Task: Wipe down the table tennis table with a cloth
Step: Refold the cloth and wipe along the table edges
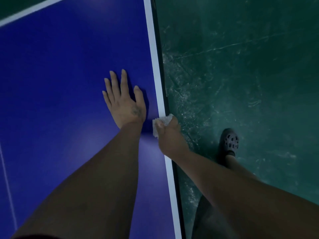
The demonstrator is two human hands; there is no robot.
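The blue table tennis table (60, 75) fills the left half of the head view, with a white line along its right edge. My left hand (124, 102) lies flat on the blue top, fingers spread and straight, a little in from that edge. My right hand (168, 135) grips a small white cloth (161, 122) and holds it on the table's right edge, over the white line. Part of the cloth is hidden inside the fist.
A scuffed dark green floor (250, 75) lies to the right of the table. My foot in a dark perforated clog (229, 140) stands on it close to the table's side. A thin white centre line (6, 183) runs down the table's left part.
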